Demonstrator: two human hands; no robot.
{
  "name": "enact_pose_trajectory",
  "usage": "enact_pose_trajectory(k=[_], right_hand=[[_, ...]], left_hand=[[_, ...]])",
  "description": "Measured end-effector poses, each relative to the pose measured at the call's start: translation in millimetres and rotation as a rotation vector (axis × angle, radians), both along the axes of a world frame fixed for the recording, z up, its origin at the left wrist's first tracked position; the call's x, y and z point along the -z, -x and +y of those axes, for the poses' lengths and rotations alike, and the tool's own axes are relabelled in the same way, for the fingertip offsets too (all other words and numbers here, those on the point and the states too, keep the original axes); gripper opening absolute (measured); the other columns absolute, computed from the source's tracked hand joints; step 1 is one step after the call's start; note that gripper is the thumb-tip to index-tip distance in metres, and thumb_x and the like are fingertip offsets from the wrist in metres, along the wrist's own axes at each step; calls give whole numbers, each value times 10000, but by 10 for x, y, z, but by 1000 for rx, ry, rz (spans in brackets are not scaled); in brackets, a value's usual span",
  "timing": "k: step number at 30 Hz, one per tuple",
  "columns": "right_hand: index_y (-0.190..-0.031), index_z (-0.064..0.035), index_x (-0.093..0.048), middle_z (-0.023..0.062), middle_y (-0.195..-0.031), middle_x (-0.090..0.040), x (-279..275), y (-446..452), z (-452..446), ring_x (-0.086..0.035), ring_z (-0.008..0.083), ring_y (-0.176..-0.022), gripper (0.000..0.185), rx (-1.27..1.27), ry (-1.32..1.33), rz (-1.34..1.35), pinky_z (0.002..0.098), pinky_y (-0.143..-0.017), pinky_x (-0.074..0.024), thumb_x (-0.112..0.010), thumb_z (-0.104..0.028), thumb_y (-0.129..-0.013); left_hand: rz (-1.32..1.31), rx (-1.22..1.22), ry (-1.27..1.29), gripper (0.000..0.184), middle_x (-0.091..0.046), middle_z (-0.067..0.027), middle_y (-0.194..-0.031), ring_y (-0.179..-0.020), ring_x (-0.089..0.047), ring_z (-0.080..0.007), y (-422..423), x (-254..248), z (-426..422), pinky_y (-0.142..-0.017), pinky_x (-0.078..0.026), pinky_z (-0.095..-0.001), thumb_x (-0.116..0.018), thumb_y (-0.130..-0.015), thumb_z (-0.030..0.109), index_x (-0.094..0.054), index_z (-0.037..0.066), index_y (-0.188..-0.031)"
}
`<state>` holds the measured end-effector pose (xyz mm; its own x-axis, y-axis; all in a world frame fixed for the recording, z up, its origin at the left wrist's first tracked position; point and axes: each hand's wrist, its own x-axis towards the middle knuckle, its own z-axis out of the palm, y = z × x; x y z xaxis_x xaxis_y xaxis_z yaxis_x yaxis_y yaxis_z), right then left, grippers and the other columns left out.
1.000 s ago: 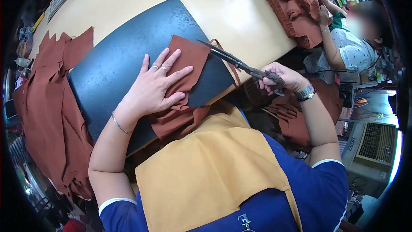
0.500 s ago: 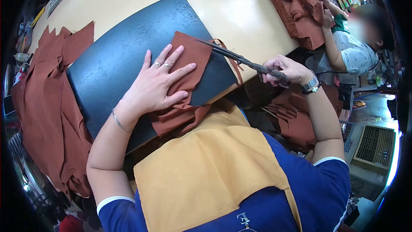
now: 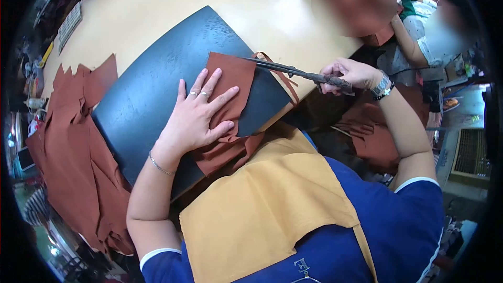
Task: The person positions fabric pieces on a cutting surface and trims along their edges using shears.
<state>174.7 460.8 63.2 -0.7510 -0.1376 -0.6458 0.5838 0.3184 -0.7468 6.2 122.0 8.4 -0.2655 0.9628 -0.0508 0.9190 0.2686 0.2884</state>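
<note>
Left hand [image 3: 198, 112] spread wide, palm down, fingers parted, gripping nothing; it presses brown piece [image 3: 244, 79] flat onto dark board [image 3: 157, 78] atop bench [image 3: 267, 0]. Right hand [image 3: 348, 76] curled tight around wrapped handles of scissors [image 3: 292, 72], blades reaching piece's upper right corner (gap between blades too fine for me to make out). Step in hand, as I judge it: trimming at that corner. Next move calls for firm left pressure, level blades, fingertips well clear.
</note>
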Motion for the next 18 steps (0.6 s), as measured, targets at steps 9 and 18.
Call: enact_pose_trajectory(k=[9,18], right_hand=[[-850,-19,-686,-19,-705,-627,-61,-3,46,-547,45,-582,241,-19,-77,-30,195,-506,-435,-733,-249,-796],[-872,-22,-704,-4,-708,-643,-75,-7,76,-552,53,-580,278,-15,-57,-22,198,-508,-432,-717,-293,-814]], left_hand=[[30,10,47,637,-192,-131,-1556,-1433,-151,-366,-4,3,24,-1095,-129,-640,-547,-843,517,-423,276,-1420],[43,10,53,640,-189,-130,-1557,-1437,-145,-353,-6,14,34,-1090,-133,-646,-547,-844,518,-420,273,-1422]])
